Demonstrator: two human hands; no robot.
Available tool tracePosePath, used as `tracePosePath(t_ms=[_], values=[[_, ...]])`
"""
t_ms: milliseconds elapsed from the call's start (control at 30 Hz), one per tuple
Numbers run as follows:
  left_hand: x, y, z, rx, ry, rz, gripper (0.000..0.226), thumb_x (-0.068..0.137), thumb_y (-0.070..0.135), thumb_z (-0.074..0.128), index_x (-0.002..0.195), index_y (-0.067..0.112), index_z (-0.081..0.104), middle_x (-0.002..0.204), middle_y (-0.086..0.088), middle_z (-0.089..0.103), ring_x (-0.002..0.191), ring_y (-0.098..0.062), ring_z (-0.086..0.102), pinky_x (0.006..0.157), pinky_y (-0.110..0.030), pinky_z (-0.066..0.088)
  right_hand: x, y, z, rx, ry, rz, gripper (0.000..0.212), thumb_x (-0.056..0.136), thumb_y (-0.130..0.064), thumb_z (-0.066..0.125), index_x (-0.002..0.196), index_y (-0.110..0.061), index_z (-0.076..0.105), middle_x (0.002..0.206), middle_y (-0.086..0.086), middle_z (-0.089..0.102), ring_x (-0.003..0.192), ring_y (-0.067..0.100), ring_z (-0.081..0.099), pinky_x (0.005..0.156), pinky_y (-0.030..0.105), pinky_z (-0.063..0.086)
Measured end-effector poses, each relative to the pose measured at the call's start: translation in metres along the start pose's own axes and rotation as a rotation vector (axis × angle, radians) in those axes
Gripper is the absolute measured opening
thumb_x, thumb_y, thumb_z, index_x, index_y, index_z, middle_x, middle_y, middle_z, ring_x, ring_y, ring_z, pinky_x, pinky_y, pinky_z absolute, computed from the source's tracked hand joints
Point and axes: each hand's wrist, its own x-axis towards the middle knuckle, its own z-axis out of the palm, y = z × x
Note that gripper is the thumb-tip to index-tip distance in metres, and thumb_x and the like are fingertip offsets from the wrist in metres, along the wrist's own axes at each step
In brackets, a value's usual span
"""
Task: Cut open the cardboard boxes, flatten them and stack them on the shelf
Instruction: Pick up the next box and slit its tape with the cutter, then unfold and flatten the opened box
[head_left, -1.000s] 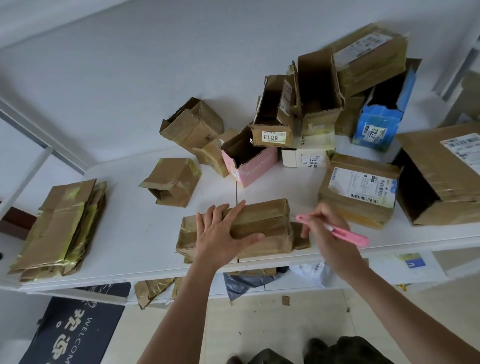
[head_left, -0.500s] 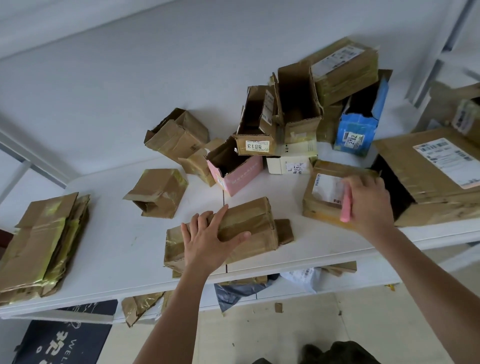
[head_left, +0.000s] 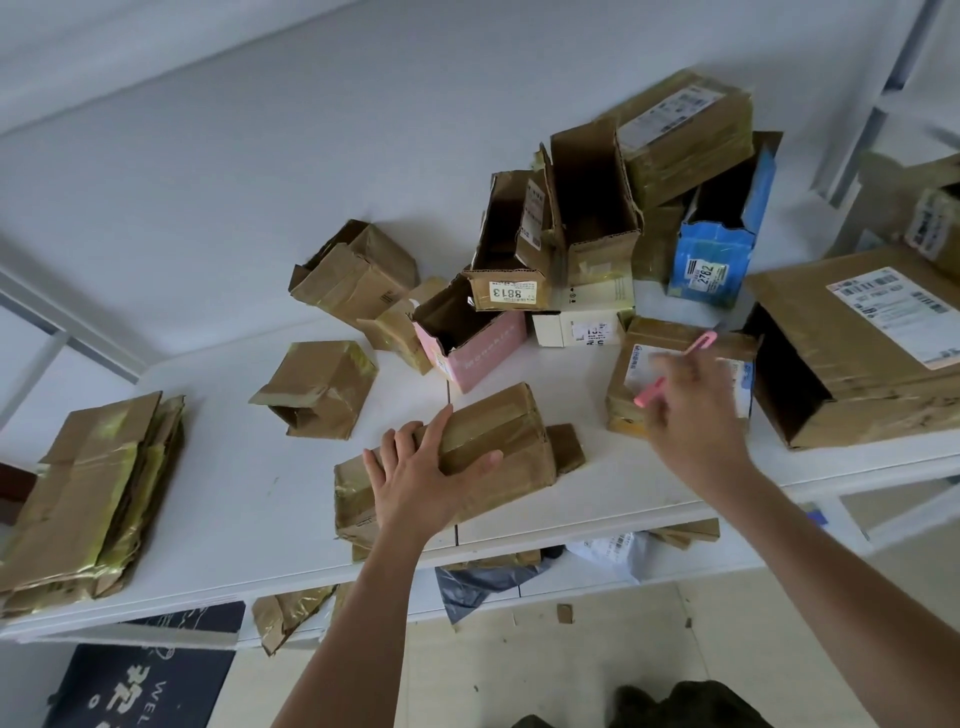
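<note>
A flattened, taped brown box (head_left: 498, 441) lies near the front edge of the white shelf (head_left: 249, 483). My left hand (head_left: 421, 478) rests flat on it, fingers spread, thumb over its top. My right hand (head_left: 691, 415) is blurred and holds a pink cutter (head_left: 675, 371) above a labelled brown box (head_left: 675, 358) just right of the flattened one. A stack of flattened boxes (head_left: 88, 499) sits at the shelf's left end.
Several open boxes are piled at the back: a pink box (head_left: 478, 353), a box marked 8813 (head_left: 511, 244), a blue box (head_left: 717, 249). A big open carton (head_left: 857, 348) fills the right. A small crumpled box (head_left: 317, 387) lies left of centre. Scraps hang below the shelf.
My right hand with the pink cutter swung from beside the flattened box to the labelled box on the right, then lifted slightly. My left hand stayed on the flattened box.
</note>
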Motion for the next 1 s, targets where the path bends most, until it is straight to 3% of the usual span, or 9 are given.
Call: tracePosePath(t_ms=[133, 233, 300, 400, 467, 533, 700, 833, 1000], values=[[-0.001, 0.007, -0.005, -0.016, -0.028, -0.051, 0.102, 0.06, 0.098, 0.016, 0.15, 0.05, 0.014, 0.147, 0.006, 0.027, 0.144, -0.023, 0.009, 0.12, -0.052, -0.002, -0.035, -0.053, 0.013, 0.43, -0.443, -0.071, 0.049, 0.101, -0.024, 0.05, 0.147, -0.015, 0.034, 0.107, 0.008, 0.061, 0.085, 0.008, 0.058, 0.076, 0.018, 0.051], [0.0, 0.012, -0.013, 0.002, -0.103, -0.095, 0.089, 0.072, 0.092, 0.029, 0.149, 0.051, 0.015, 0.142, 0.005, 0.033, 0.139, -0.025, 0.019, 0.118, -0.049, 0.009, -0.044, -0.083, 0.028, 0.654, -0.724, 0.105, 0.072, 0.101, -0.049, 0.04, 0.154, -0.022, -0.001, 0.107, 0.014, 0.069, 0.087, 0.024, 0.07, 0.074, 0.028, 0.056], [0.003, 0.01, -0.022, -0.018, -0.151, -0.107, 0.068, 0.086, 0.074, 0.045, 0.146, 0.052, 0.022, 0.133, 0.006, 0.04, 0.13, -0.023, 0.028, 0.111, -0.045, 0.02, -0.039, -0.094, 0.037, 0.767, -0.707, 0.206, 0.086, 0.097, -0.052, 0.046, 0.154, -0.017, -0.009, 0.11, 0.005, 0.066, 0.094, 0.02, 0.069, 0.082, 0.032, 0.057], [0.005, -0.009, -0.038, -0.164, -0.162, -0.072, 0.052, 0.088, 0.046, 0.062, 0.137, 0.043, 0.046, 0.117, 0.007, 0.05, 0.121, -0.021, 0.043, 0.104, -0.042, 0.036, -0.028, -0.097, 0.05, 0.889, -0.625, 0.279, 0.089, 0.094, -0.046, 0.059, 0.156, -0.022, -0.001, 0.116, -0.002, 0.063, 0.1, 0.015, 0.065, 0.088, 0.035, 0.055], [-0.003, -0.02, -0.042, -0.339, -0.178, -0.031, 0.049, 0.083, 0.039, 0.07, 0.13, 0.037, 0.057, 0.11, 0.009, 0.056, 0.111, -0.018, 0.054, 0.092, -0.031, 0.043, -0.022, -0.098, 0.056, 0.997, -0.615, 0.312, 0.089, 0.091, -0.043, 0.065, 0.154, -0.029, 0.004, 0.113, -0.014, 0.059, 0.099, 0.005, 0.062, 0.081, 0.032, 0.059], [-0.015, -0.02, -0.037, -0.468, -0.202, -0.011, 0.048, 0.087, 0.03, 0.072, 0.131, 0.038, 0.058, 0.107, 0.016, 0.06, 0.109, -0.015, 0.058, 0.087, -0.026, 0.043, -0.02, -0.103, 0.063, 1.122, -0.62, 0.387, 0.095, 0.085, -0.04, 0.074, 0.151, -0.033, 0.005, 0.116, -0.011, 0.057, 0.098, 0.008, 0.062, 0.068, 0.027, 0.059], [-0.03, -0.009, -0.011, -0.275, -0.025, 0.056, 0.049, 0.091, 0.039, 0.065, 0.139, 0.042, 0.052, 0.125, 0.016, 0.066, 0.113, -0.014, 0.06, 0.086, -0.024, 0.041, -0.024, -0.11, 0.085, 1.097, -0.469, 0.505, 0.114, 0.074, -0.033, 0.085, 0.149, -0.029, -0.002, 0.135, 0.005, 0.044, 0.12, 0.025, 0.051, 0.096, 0.049, 0.053], [-0.028, -0.012, -0.011, -0.301, -0.022, 0.049, 0.044, 0.091, 0.041, 0.063, 0.134, 0.047, 0.054, 0.118, 0.019, 0.068, 0.109, -0.011, 0.062, 0.084, -0.026, 0.044, -0.025, -0.108, 0.087, 1.069, -0.438, 0.467, 0.114, 0.074, -0.027, 0.085, 0.15, -0.023, 0.0, 0.131, 0.001, 0.043, 0.12, 0.02, 0.049, 0.096, 0.037, 0.051], [-0.023, -0.02, -0.014, -0.354, -0.036, 0.019, 0.042, 0.09, 0.037, 0.067, 0.129, 0.051, 0.059, 0.113, 0.023, 0.069, 0.108, -0.004, 0.061, 0.081, -0.024, 0.04, -0.023, -0.105, 0.088, 1.054, -0.45, 0.45, 0.103, 0.076, -0.015, 0.084, 0.147, -0.019, 0.008, 0.129, 0.004, 0.048, 0.12, 0.022, 0.051, 0.097, 0.037, 0.051]])
